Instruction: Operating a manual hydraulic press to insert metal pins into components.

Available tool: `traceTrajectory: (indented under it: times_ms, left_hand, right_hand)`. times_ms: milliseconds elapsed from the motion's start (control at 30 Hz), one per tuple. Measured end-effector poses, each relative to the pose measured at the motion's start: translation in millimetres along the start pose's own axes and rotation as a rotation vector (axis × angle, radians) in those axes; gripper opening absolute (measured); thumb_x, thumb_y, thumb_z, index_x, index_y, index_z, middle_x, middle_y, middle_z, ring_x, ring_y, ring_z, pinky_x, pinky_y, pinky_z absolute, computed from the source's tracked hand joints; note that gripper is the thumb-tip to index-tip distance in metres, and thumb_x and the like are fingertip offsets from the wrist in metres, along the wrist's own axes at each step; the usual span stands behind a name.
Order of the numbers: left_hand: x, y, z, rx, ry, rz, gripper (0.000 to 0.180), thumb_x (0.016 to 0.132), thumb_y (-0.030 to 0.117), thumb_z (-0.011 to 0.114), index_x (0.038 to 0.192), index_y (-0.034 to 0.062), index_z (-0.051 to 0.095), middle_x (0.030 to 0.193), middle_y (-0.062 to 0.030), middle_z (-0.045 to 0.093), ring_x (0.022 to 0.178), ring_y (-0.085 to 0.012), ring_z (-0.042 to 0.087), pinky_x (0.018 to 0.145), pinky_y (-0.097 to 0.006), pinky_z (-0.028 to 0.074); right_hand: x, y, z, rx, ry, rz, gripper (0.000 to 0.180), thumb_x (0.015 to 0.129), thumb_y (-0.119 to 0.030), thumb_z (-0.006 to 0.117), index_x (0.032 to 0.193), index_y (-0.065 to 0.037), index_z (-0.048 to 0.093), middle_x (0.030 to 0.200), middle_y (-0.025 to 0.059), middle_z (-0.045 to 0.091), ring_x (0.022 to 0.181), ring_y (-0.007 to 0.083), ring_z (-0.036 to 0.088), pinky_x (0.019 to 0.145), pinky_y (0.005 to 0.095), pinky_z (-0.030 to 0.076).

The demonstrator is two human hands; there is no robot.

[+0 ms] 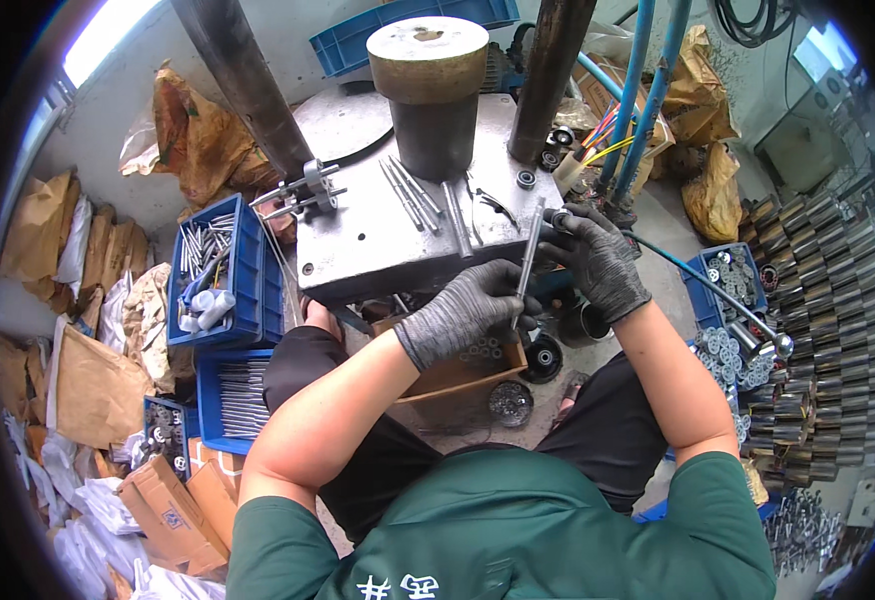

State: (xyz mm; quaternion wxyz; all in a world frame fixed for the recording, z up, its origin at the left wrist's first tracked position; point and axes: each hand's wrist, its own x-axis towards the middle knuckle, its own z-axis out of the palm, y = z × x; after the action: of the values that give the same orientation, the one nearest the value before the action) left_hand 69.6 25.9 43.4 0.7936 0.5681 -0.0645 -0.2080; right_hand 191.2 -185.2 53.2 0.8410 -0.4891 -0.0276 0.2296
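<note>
My left hand (470,308), in a dark grey work glove, is closed around the lower end of a slim metal shaft (532,245). The shaft stands nearly upright in front of the steel press table (358,250). My right hand (603,262), gloved alike, pinches a small ring-shaped bearing (561,217) beside the shaft's upper end. Whether bearing and shaft touch, I cannot tell. On the table lie several thin shafts (413,195) and a thicker rod (457,219). Another small bearing (527,179) rests near the table's right edge.
A thick press ram (428,90) rises behind the table between two dark columns. Blue bins of metal parts (248,290) and shafts (233,395) stand left. An open cardboard box (458,375) sits below my hands. Stacked metal cylinders (828,330) line the right; a ball-ended lever (780,346) juts out there.
</note>
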Motion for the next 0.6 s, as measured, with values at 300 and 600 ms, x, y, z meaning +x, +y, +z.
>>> traceTrajectory:
  times_ms: [300,600]
  left_hand:
    - [20.6,-12.0,11.0,0.3,0.173,-0.119,0.035,0.092,0.007,0.075,0.122,-0.0025,0.059,0.1,-0.0081,0.07,0.087,-0.0119,0.067,0.071,-0.027,0.058]
    - [21.2,-3.9,17.7,0.293,0.158,-0.103,0.037,0.092,0.009,0.074,0.125,-0.0027,0.061,0.1,-0.006,0.069,0.088,-0.0122,0.065,0.078,-0.029,0.057]
  right_hand:
    - [-5.6,-5.7,5.7,0.049,-0.049,-0.029,0.032,0.101,-0.005,0.056,0.131,0.004,0.056,0.123,0.0206,0.067,0.114,0.0321,0.068,0.099,0.045,0.057]
    - [0.7,-4.2,-6.6,-0.066,0.09,-0.006,0.034,0.101,-0.021,0.063,0.127,0.001,0.063,0.111,0.0147,0.072,0.1,0.0268,0.069,0.087,0.0401,0.058]
